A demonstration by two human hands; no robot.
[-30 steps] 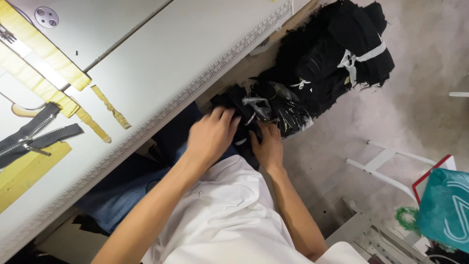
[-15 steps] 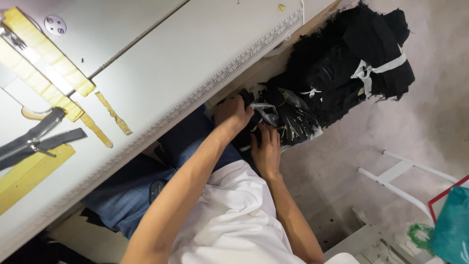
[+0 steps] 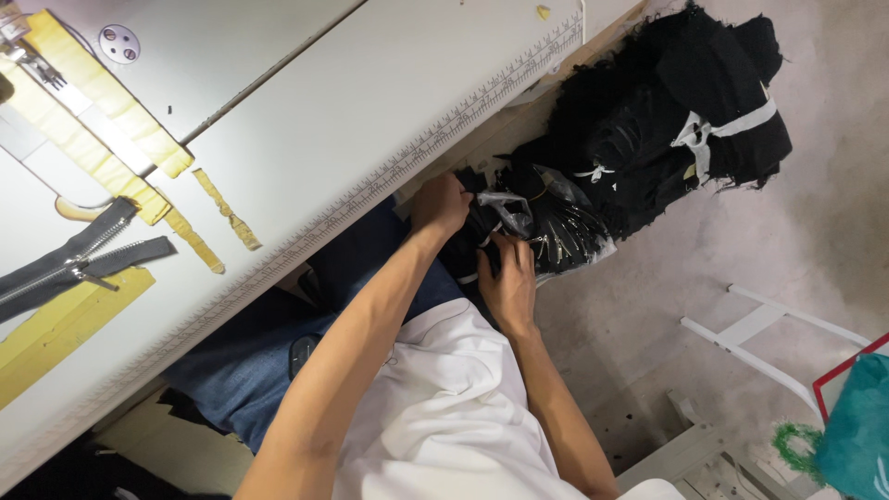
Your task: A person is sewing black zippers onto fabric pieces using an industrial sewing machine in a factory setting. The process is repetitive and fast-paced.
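At the far left of the scene, a dark grey zipper strip with metal teeth (image 3: 69, 264) lies flat on the white sewing worktable (image 3: 370, 102), beside strips of yellow tape (image 3: 102, 130) stuck to the surface. The zipper sits well apart from both hands, seemingly parked there so it stays straight and within reach. A printed ruler edge (image 3: 444, 139) runs along the table's near border.

Moving right, the person's lap in blue denim trousers (image 3: 250, 361) shows under the table edge, with a white shirt (image 3: 444, 407) below it. The left hand (image 3: 441, 204) reaches just past the table edge to the clear plastic bag of black zipper pieces (image 3: 546, 222), which rests low beside the table, against the larger pile. Its fingers are curled closed round the bag's near end, probably to steady it; what lies inside the grip is hidden by the knuckles.

Just right, the right hand (image 3: 507, 282) presses on the same bag from the near side, fingers (image 3: 505, 250) bent and partly closed on the black bundle and crumpled plastic. I cannot tell whether it pinches a single piece.

Further right, a heap of black fabric bundles tied with white strips (image 3: 685, 120) leans near the table corner on the grey concrete floor (image 3: 648, 333). A white metal frame (image 3: 769, 343) and a teal bag (image 3: 857, 426) stand at the far right.
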